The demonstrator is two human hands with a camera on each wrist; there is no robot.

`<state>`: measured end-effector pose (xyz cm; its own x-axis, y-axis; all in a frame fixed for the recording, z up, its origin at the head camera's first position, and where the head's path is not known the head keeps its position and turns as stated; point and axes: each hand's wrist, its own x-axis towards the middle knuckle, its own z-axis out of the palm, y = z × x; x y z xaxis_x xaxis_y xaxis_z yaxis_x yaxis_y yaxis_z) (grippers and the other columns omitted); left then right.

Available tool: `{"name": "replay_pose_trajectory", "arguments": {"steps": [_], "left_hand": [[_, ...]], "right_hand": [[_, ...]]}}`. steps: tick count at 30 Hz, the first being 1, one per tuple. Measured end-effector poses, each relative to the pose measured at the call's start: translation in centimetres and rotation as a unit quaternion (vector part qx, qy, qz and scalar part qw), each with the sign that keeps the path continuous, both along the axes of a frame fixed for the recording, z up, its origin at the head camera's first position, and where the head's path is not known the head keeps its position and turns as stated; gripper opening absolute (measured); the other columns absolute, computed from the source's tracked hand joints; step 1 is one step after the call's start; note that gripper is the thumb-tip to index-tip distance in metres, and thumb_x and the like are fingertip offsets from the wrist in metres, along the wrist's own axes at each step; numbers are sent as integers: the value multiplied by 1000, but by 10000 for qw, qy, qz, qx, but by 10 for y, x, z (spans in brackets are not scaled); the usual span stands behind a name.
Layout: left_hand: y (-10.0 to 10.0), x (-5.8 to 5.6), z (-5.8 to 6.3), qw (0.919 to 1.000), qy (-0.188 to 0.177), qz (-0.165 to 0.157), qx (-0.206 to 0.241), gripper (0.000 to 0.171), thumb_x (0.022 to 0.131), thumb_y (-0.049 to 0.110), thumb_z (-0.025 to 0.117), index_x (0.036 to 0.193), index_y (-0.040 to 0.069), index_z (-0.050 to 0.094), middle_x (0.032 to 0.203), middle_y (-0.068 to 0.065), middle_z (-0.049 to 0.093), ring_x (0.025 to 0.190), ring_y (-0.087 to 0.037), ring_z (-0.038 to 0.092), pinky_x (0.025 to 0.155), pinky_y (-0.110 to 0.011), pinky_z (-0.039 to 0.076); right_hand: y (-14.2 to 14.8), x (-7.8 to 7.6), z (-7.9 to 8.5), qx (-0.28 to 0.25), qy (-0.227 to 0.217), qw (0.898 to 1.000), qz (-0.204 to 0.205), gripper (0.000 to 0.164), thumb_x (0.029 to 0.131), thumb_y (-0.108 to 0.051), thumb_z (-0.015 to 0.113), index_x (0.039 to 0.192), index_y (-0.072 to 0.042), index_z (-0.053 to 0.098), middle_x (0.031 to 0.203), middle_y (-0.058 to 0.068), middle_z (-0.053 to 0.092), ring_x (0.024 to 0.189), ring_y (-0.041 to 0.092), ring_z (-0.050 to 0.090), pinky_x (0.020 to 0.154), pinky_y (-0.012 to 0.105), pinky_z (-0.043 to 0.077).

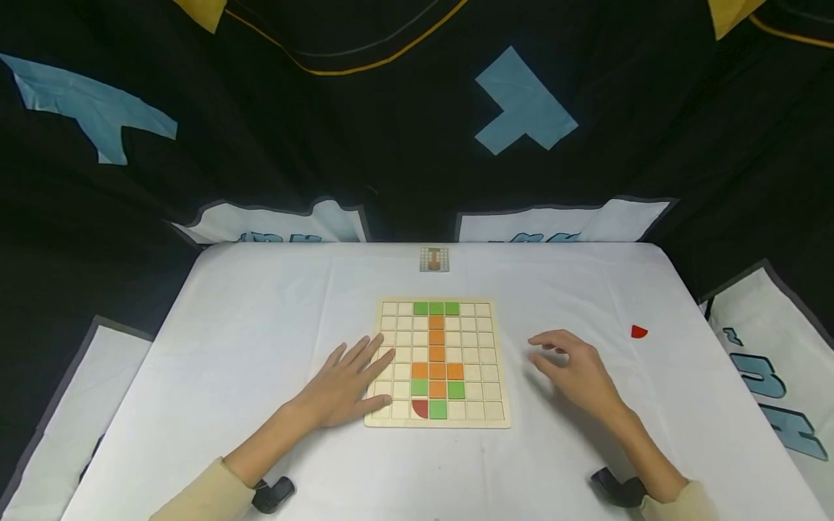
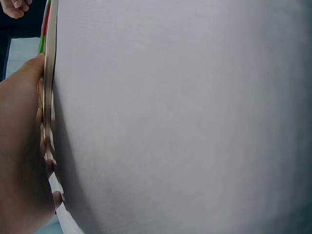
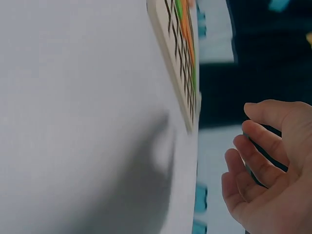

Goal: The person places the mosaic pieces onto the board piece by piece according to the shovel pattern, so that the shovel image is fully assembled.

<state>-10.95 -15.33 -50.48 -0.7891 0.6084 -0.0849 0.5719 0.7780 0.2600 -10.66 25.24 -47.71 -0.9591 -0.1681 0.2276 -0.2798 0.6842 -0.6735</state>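
A square wooden grid board (image 1: 484, 355) lies on the white table. My left hand (image 1: 342, 387) rests with spread, straight fingers over its left edge; the left wrist view shows the thumb (image 2: 31, 68) against the board's side. Orange tiles (image 1: 436, 339) form a column with a short crossbar. Green tiles (image 1: 436, 309) make a row at the top, and more lie near the bottom beside a dark red quarter-round tile (image 1: 420, 409). Right of the board, my right hand (image 1: 576, 373) hovers above the cloth, its fingers loosely bent and holding nothing, as the right wrist view confirms.
A loose red quarter-round piece (image 1: 638, 332) lies on the table to the right, beyond my right hand. Behind the board, near the far table edge, is a small pattern card (image 1: 434, 259). Dark cloth with blue shapes (image 1: 524, 105) hangs behind the table.
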Motion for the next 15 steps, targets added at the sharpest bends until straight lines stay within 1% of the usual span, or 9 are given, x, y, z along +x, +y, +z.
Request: {"name": "replay_pose_trajectory", "arguments": {"steps": [4, 7, 9, 12, 15], "left_hand": [[0, 1, 0, 10000, 48, -34, 1, 77, 99, 60, 46, 159, 15, 29, 165, -14, 13, 150, -36, 14, 117, -60, 11], [0, 1, 0, 10000, 54, -40, -2, 77, 99, 61, 45, 159, 15, 29, 165, -14, 13, 150, -36, 14, 117, -60, 11], [0, 1, -1, 10000, 37, -28, -7, 77, 99, 61, 45, 159, 15, 29, 165, -14, 13, 150, -36, 14, 117, -59, 11], [0, 0, -1, 10000, 42, -19, -10, 77, 99, 61, 45, 159, 15, 29, 165, -13, 13, 150, -36, 13, 117, -59, 10], [0, 0, -1, 10000, 74, -21, -9, 77, 99, 61, 45, 159, 15, 29, 165, -13, 13, 150, -36, 14, 117, -59, 11]], "right_hand": [[29, 1, 0, 70, 151, 9991, -402, 24, 87, -5, 77, 111, -4, 73, 111, 6, 70, 98, 24, 63, 84, 35, 52], [48, 3, 3, 43, 94, 9976, -690, 25, 91, -10, 74, 115, -4, 72, 114, 8, 68, 99, 26, 61, 84, 28, 48], [59, 3, 4, 26, 81, 9960, -887, 27, 92, -13, 73, 117, -3, 71, 116, 12, 67, 100, 28, 61, 84, 25, 46], [77, 0, 4, 47, 68, 9930, -1180, 29, 93, -15, 72, 119, -1, 70, 118, 17, 66, 101, 31, 61, 83, 19, 44], [93, -4, 2, 55, -57, 9901, -1398, 32, 95, -15, 70, 121, 2, 68, 122, 22, 63, 103, 34, 60, 79, 11, 41]]}}
